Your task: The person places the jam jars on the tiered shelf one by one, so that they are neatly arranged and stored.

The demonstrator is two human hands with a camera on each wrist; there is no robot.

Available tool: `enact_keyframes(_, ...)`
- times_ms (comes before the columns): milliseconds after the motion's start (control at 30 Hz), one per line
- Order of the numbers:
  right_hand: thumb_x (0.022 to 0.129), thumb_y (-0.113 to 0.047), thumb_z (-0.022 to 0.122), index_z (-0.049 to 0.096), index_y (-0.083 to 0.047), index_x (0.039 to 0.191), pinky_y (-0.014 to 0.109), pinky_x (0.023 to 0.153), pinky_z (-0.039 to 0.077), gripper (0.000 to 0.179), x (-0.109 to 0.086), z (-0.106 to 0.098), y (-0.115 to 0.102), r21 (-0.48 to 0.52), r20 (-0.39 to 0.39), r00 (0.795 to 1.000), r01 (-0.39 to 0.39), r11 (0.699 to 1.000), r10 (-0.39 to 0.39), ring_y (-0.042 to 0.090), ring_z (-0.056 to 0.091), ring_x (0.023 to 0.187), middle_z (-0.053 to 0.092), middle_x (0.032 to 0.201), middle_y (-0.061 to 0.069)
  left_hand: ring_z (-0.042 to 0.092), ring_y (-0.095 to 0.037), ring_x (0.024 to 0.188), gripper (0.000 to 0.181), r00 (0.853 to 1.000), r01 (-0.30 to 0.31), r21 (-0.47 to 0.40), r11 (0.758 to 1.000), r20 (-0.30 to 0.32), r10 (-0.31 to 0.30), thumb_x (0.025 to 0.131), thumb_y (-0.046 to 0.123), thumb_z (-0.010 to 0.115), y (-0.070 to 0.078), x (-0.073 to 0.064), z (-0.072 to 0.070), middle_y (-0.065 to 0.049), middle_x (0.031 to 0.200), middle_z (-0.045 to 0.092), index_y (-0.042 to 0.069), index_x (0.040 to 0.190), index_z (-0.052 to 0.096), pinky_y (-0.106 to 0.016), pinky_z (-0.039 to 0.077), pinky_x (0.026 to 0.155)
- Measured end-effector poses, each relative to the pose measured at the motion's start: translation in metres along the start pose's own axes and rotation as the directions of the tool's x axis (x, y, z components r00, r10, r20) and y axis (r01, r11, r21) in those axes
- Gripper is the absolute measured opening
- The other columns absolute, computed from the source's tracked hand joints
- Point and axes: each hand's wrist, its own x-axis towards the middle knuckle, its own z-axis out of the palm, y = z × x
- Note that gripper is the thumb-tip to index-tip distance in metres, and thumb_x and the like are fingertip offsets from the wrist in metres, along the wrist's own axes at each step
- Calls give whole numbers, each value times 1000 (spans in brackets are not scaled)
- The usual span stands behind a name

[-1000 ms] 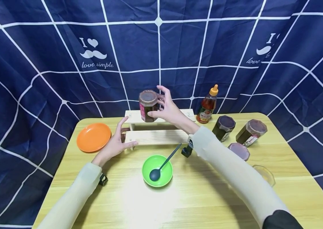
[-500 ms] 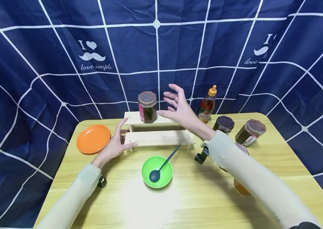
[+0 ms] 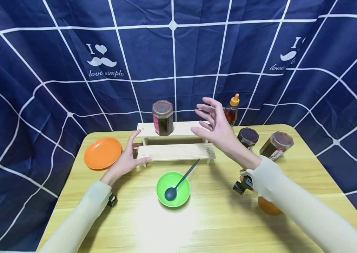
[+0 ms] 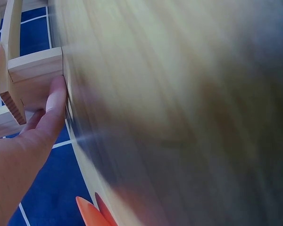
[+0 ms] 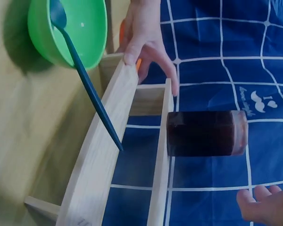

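A two-tier wooden rack (image 3: pixel 178 151) stands at the back of the table. My left hand (image 3: pixel 127 161) holds its left end, thumb on the lower board and fingers along the side; the left wrist view shows the fingers against the rack's end piece (image 4: pixel 35 66). On the upper board stands a dark, faceted glass jar (image 3: pixel 163 121) with a pink label, upright. My right hand (image 3: pixel 217 131) is in the air to the right of that jar, fingers loosely bent and holding nothing. In the right wrist view a gap shows between its fingertips (image 5: pixel 247 200) and the jar (image 5: pixel 203 133).
A green bowl (image 3: pixel 162 196) with a dark spoon (image 3: pixel 171 193) sits before the rack. An orange plate (image 3: pixel 103 153) lies left. Rightward stand a sauce bottle (image 3: pixel 231 111) with a yellow cap and two dark jars (image 3: pixel 248 136), (image 3: pixel 277 144). My right sleeve partly covers an orange item (image 3: pixel 269 206).
My right hand has let go of the jar on the upper board and moved away to the right. The jar stays standing there. My left hand keeps its place on the rack.
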Motion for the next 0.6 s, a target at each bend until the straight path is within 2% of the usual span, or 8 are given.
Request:
enact_keyframes(167, 95, 9, 75, 27, -11, 165, 51, 123, 36, 88, -16, -9, -7, 17, -19, 1000, 5, 1000, -4, 29, 43, 154, 42, 163, 9, 60, -47, 127, 119, 1000, 3, -2, 1000, 4, -3, 92, 6, 90, 0, 0, 0, -31, 153, 45, 38, 174, 10, -59, 50, 104)
enact_keyframes(467, 96, 15, 72, 30, -14, 163, 32, 118, 41, 83, -51, -34, -19, 63, -83, 997, 3, 998, 2, 34, 39, 155, 40, 163, 14, 57, -48, 132, 120, 1000, -17, 1, 1000, 3, 17, 91, 4, 90, 1, 0, 0, -31, 156, 43, 37, 174, 10, -61, 48, 106)
enact_keyframes(600, 97, 19, 67, 30, -15, 163, 30, 117, 42, 83, -67, -45, -19, 89, -109, 994, 17, 996, -7, 29, 41, 154, 39, 163, 16, 57, -49, 133, 120, 1000, -14, 6, 1000, 2, 14, 91, 4, 90, -1, -1, 1, -31, 156, 43, 36, 174, 9, -61, 48, 107)
